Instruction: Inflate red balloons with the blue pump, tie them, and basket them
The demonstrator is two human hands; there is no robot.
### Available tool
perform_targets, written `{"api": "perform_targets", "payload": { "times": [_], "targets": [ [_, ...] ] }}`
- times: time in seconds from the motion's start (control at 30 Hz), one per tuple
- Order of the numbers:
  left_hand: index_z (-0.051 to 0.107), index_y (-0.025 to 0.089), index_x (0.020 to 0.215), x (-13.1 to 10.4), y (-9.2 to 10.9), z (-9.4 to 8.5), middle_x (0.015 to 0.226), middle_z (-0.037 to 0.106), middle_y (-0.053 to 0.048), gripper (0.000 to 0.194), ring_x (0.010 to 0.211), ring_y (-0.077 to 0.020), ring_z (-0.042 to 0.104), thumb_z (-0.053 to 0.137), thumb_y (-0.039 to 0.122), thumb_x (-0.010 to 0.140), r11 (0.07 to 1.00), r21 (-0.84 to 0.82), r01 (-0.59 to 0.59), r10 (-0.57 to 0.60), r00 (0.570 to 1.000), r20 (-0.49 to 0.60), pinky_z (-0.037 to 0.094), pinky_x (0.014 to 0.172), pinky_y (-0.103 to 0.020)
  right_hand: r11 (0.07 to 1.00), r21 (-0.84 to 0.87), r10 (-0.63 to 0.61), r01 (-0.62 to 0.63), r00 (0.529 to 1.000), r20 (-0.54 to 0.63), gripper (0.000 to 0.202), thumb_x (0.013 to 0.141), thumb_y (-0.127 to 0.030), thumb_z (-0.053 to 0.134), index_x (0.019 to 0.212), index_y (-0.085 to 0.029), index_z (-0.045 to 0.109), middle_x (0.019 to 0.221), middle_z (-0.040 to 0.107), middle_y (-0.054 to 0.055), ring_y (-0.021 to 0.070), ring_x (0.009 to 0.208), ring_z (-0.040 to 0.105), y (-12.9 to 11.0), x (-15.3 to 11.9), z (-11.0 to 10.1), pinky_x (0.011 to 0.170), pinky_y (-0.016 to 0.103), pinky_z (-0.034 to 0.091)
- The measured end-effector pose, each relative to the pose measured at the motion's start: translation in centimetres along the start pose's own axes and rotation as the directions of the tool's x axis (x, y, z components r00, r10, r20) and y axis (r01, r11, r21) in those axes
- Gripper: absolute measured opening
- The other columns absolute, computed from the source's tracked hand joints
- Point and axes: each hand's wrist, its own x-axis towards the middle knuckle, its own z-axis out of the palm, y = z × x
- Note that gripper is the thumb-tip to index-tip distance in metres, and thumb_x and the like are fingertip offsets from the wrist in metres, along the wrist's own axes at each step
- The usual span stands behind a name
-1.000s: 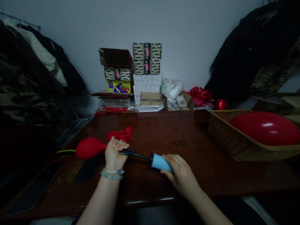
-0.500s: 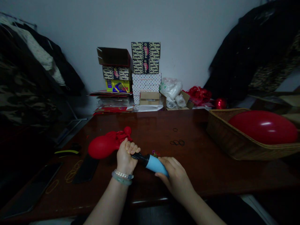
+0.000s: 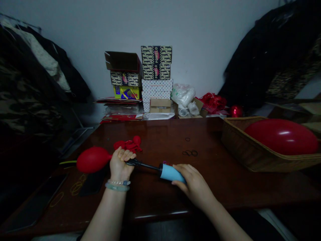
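My right hand [image 3: 192,184] is wrapped round the blue barrel of a balloon pump [image 3: 171,173]. A thin black rod runs out of the barrel to a black end piece, and my left hand [image 3: 122,163] is closed round that end. Left of this fist bulges a partly inflated red balloon [image 3: 92,160], its neck running into my fingers, which hide where it meets the pump. Behind my left hand lie several limp red balloons [image 3: 130,144] on the table [image 3: 160,134]. A small purple bit shows behind the barrel.
Black rubber bands [image 3: 190,153] lie beyond my hands. Yellow rubber bands [image 3: 76,188] and a dark phone-like slab [image 3: 37,201] are at left. A wicker basket [image 3: 240,154] with a large red balloon [image 3: 281,135] stands at right. Stacked boxes [image 3: 156,63] line the wall.
My left hand has moved left, drawing the pump's rod out of the barrel. The red balloon has shifted left with it, apart from the limp ones. My right hand has moved slightly right.
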Motion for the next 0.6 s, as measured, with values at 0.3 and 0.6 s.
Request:
{"api": "perform_targets", "payload": {
  "times": [0.3,0.6],
  "targets": [
    [0.025,0.019,0.051,-0.1,-0.1,-0.3,0.036,0.026,0.008,0.042,0.03,-0.0054,0.03,0.045,0.012,0.086,1.0,0.007,-0.007,0.007,1.0,0.015,0.031,0.041,-0.022,1.0,-0.004,0.001,-0.001,1.0,-0.029,0.044,0.081,-0.024,0.072,0.121,-0.017,0.057,0.112,0.065,0.012,0.0262,0.102,0.061,0.0,-0.3,0.0,0.091,0.045,0.052],
    [0.02,0.02,0.052,-1.7,-3.9,1.0,0.039,0.021,0.009,0.044,0.032,-0.0049,0.028,0.051,0.014,0.082,0.995,0.071,0.073,-0.077,0.995,0.057,0.03,0.041,-0.021,0.999,0.022,-0.047,0.05,0.995,-0.088,0.041,0.086,-0.03,0.067,0.123,-0.017,0.054,0.112,0.064,0.013,0.0273,0.101,0.06,-1.6,-0.7,1.0,0.089,0.046,0.053]
  ]
}}
